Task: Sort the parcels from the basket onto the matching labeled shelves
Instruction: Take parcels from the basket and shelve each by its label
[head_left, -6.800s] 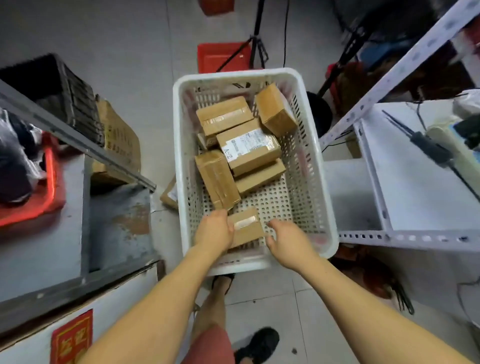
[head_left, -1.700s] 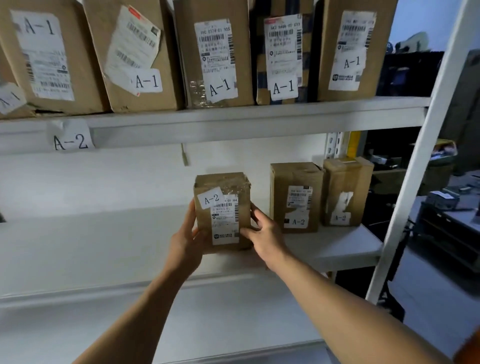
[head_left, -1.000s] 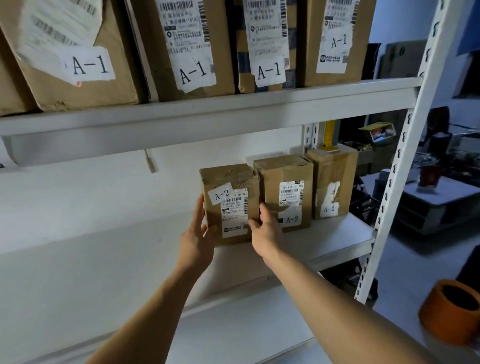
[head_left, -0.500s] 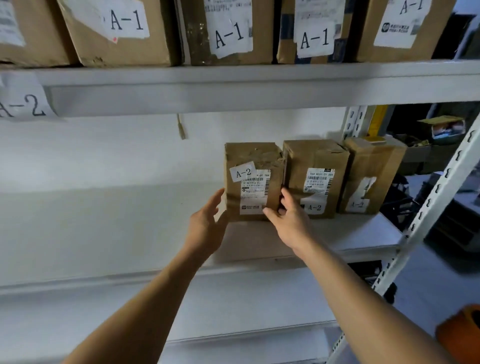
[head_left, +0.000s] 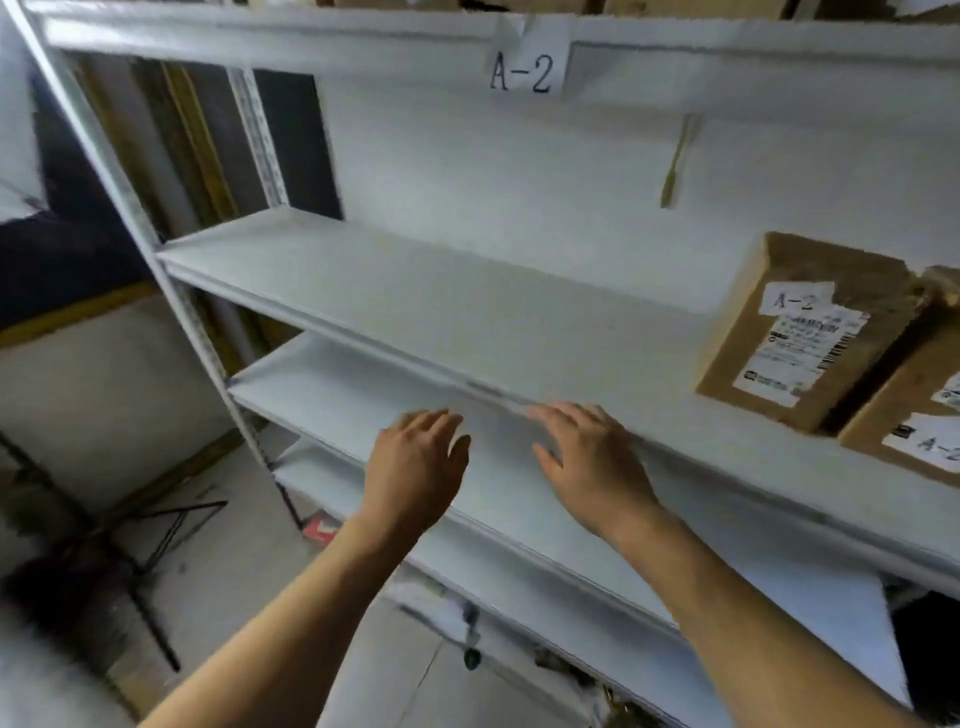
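My left hand (head_left: 415, 467) and right hand (head_left: 587, 462) hover with fingers spread, gripping nothing, before the shelf (head_left: 467, 322). The parcel (head_left: 810, 332) (tagged A-2) stands up right of my fingertips.

Upright A-2 parcel (head_left: 810, 332) on A-2 shelf (head_left: 467, 306)

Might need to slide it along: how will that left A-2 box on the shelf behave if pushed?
The box is stiff cardboard, so it should slide whole. It stands taller than it looks deep, so a high push may tip it. It looks light, though its contents are hidden.
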